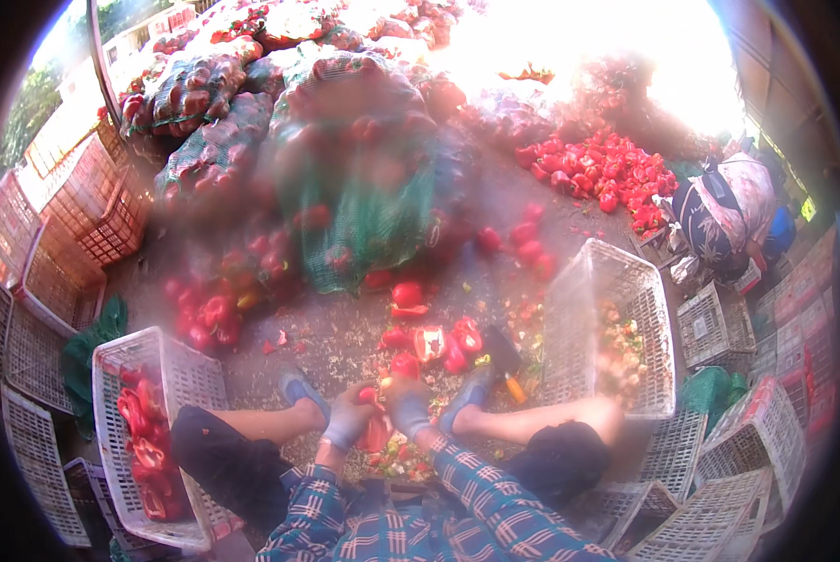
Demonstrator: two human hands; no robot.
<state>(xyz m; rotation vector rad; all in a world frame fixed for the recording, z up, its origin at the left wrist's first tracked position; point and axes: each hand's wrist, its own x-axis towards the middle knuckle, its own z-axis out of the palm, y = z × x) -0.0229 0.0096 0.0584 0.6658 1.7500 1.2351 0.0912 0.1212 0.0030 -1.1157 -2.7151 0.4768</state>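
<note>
My left hand [348,419], in a grey glove, is closed on a red bell pepper [376,435] in front of my lap. My right hand [408,410], gloved too, is closed close beside it; haze blurs its fingers and hides what they hold. Right at its fingertips sits another red pepper [404,365]. Beyond my hands, a cut pepper [429,344] with its pale inside showing lies among several red ones on the ground. Pepper scraps [403,461] litter the floor under my hands.
At my left a white crate [125,348] holds opened red peppers; at my right another crate [659,309] holds pale cores. A tool with an orange handle [515,388] lies by my right foot. Stuffed net sacks [349,169] stand ahead. A person [724,206] bends at the far right.
</note>
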